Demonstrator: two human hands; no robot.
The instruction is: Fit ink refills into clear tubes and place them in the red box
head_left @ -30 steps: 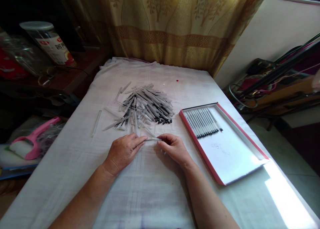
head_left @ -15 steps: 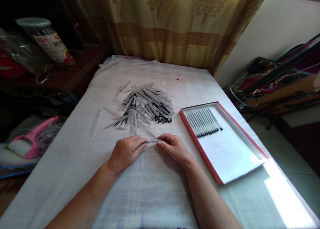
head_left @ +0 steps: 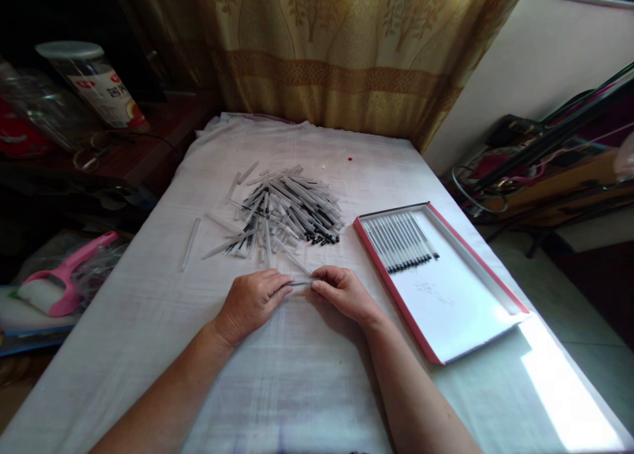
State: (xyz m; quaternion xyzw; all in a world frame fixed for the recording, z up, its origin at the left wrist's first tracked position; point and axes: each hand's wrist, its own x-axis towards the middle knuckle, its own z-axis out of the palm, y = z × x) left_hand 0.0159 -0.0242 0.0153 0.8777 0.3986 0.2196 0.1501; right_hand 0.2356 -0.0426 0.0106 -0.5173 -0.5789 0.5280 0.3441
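Between my two hands, low over the cloth, is a thin pen [head_left: 301,283]. My left hand [head_left: 255,301] pinches its left end and my right hand [head_left: 341,293] pinches its right end; the fingers cover both ends. Just beyond my hands lies a loose pile of pen parts [head_left: 292,206], clear tubes and black-tipped pieces mixed together. One clear pen barrel [head_left: 191,244] lies apart on the left. To the right, a shallow box lid [head_left: 401,308] with red sides holds a neat row of black-capped pens [head_left: 399,242] along its far left part.
A white cloth [head_left: 148,335] covers the table. Behind it hangs a gold curtain [head_left: 327,64]. At the left, a dark side table carries a clear jar [head_left: 102,87], and a pink-handled tool [head_left: 74,275] lies lower down. A small red bit [head_left: 350,158] rests near the back.
The view has shifted very slightly. Both hands keep their grip on the pen in nearly the same place, and the pile and the row look the same.
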